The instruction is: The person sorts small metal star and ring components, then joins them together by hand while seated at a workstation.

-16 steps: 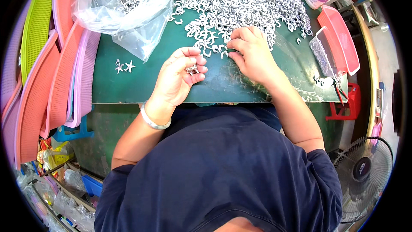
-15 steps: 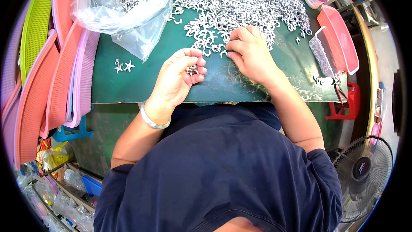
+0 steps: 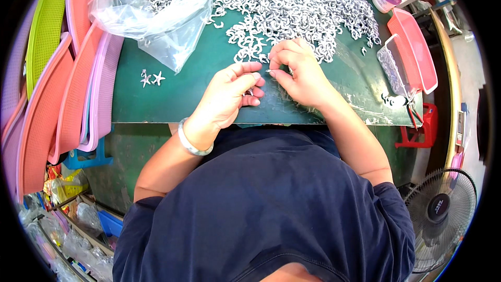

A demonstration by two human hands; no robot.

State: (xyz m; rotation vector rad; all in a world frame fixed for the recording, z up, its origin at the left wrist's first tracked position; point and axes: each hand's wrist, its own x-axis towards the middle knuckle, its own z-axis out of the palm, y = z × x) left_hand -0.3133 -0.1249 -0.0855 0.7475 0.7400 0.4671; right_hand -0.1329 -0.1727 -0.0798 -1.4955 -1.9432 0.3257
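Over the near part of the table, the left hand curls around a small metal piece, mostly hidden; a light, firm hold suits it. Just to its right, the right hand pinches what looks like a small silvery piece between thumb and finger — best kept steady, tips only. Beyond lies the heap of curved pieces — its looser near edge should pick most easily.
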